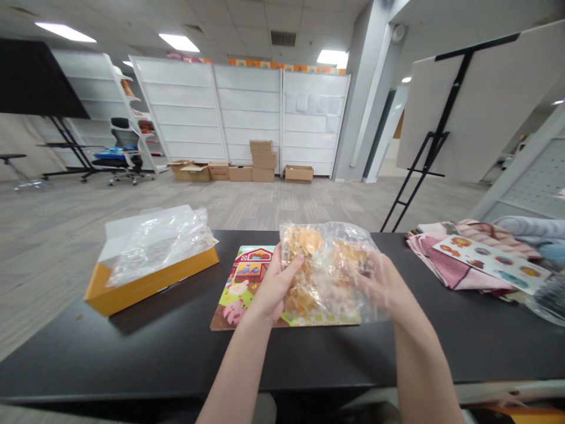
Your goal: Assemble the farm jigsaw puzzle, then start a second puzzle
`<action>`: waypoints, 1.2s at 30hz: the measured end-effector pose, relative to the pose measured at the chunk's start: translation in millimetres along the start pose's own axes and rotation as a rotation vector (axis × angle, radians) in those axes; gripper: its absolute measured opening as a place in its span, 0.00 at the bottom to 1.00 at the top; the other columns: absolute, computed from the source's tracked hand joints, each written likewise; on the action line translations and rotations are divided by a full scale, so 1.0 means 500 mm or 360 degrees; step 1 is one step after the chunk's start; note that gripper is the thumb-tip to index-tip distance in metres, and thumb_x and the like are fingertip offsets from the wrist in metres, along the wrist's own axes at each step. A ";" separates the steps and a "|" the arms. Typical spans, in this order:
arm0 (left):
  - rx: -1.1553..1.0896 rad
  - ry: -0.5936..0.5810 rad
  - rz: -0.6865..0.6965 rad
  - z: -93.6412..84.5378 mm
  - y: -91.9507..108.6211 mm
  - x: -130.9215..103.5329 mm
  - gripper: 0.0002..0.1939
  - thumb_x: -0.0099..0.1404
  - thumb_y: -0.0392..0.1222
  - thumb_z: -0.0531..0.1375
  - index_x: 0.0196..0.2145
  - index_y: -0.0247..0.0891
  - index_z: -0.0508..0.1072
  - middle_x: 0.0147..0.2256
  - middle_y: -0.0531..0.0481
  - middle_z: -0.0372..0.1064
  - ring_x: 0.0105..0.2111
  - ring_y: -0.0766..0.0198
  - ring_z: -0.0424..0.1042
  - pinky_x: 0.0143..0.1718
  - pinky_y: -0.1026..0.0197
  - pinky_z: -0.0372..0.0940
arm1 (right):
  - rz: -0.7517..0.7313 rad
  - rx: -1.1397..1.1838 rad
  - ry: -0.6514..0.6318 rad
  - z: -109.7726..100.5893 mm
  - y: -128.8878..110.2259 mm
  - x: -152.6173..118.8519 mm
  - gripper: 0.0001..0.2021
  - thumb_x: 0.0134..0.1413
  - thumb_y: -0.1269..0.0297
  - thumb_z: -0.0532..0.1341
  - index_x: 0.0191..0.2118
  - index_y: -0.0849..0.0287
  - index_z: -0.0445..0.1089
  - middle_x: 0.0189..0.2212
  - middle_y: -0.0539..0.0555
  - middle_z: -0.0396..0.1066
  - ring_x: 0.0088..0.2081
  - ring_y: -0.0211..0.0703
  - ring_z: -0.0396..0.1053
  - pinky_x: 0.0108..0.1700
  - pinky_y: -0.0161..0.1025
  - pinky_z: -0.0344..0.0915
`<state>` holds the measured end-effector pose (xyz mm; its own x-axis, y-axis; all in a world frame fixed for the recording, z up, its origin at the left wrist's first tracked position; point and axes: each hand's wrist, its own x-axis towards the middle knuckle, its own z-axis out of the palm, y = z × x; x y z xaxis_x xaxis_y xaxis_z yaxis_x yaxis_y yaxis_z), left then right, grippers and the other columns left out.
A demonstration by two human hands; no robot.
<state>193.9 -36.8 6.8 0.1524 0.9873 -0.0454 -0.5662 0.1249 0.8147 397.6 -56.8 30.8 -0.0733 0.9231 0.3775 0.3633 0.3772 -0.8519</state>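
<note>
A clear plastic bag (326, 277) with orange-brown pieces inside is held up between both hands. My left hand (276, 285) grips its left side, thumb pressed on the front. On the right side, my right hand (382, 280) is closed on the plastic, slightly blurred. What the pieces are cannot be made out through the shiny film. Behind and below the bag lies a colourful farm-picture board (241, 288) with a red barn, a hen and a pink animal. The bag and my left hand cover much of its right part.
On the black table (176, 353), an open orange box (163, 280) with crumpled clear plastic (161, 238) stands at the left. Folded pink cloths (445, 262) and a sticker sheet (494, 262) lie at the right. Cardboard boxes (262, 165) and white shelves stand across the room.
</note>
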 end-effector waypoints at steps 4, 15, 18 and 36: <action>-0.0136 0.0149 0.0008 -0.012 0.022 0.010 0.32 0.60 0.38 0.69 0.61 0.46 0.67 0.48 0.47 0.79 0.44 0.57 0.80 0.51 0.56 0.73 | 0.0089 0.0104 0.0289 -0.040 0.002 0.003 0.18 0.53 0.49 0.68 0.42 0.58 0.70 0.34 0.55 0.77 0.33 0.45 0.76 0.32 0.38 0.73; -0.0420 0.0444 -0.0111 -0.029 0.052 0.024 0.17 0.67 0.39 0.63 0.52 0.36 0.76 0.39 0.45 0.82 0.40 0.57 0.82 0.45 0.60 0.76 | 0.0054 -0.0703 -0.0169 -0.028 0.074 0.002 0.13 0.61 0.53 0.59 0.33 0.57 0.68 0.24 0.49 0.69 0.26 0.40 0.65 0.28 0.36 0.61; -0.0412 0.0404 -0.0173 -0.025 0.051 0.020 0.18 0.67 0.39 0.62 0.54 0.35 0.76 0.41 0.44 0.82 0.41 0.56 0.82 0.47 0.58 0.76 | 0.0048 -0.0745 -0.0353 0.006 0.062 -0.008 0.08 0.58 0.58 0.61 0.37 0.58 0.71 0.28 0.51 0.74 0.29 0.43 0.69 0.32 0.38 0.66; -0.0032 0.0025 -0.0251 0.025 -0.010 -0.004 0.29 0.61 0.46 0.70 0.59 0.47 0.70 0.52 0.45 0.77 0.49 0.54 0.78 0.53 0.55 0.73 | -0.0029 -0.0216 0.0043 -0.103 -0.038 -0.068 0.13 0.62 0.54 0.63 0.44 0.56 0.78 0.30 0.54 0.77 0.29 0.45 0.75 0.29 0.38 0.73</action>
<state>206.7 -40.7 10.0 0.2283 0.9566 -0.1811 -0.5526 0.2804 0.7849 440.8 -99.0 52.7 -0.0569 0.9132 0.4036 0.4845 0.3787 -0.7886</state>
